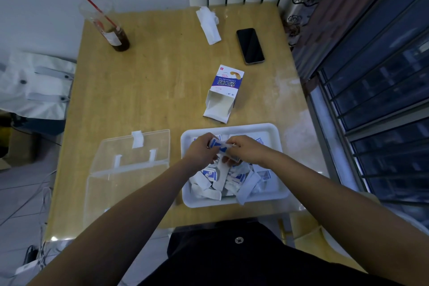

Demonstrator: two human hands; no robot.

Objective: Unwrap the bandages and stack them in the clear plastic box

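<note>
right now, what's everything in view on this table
table: one, light wood, centre
clear plastic box: one, transparent, lid open, near left
tray: one, white, near right
loose bandages: many, white and blue, piled in the tray
carton: one, white and blue, open, behind the tray
phone: one, black, far right
tissue: one, white, far edge
cup: one, clear, dark drink, red straw, far left
held bandage: one, white and blue, above the tray
left hand: pinches the held bandage
right hand: pinches it too
</note>
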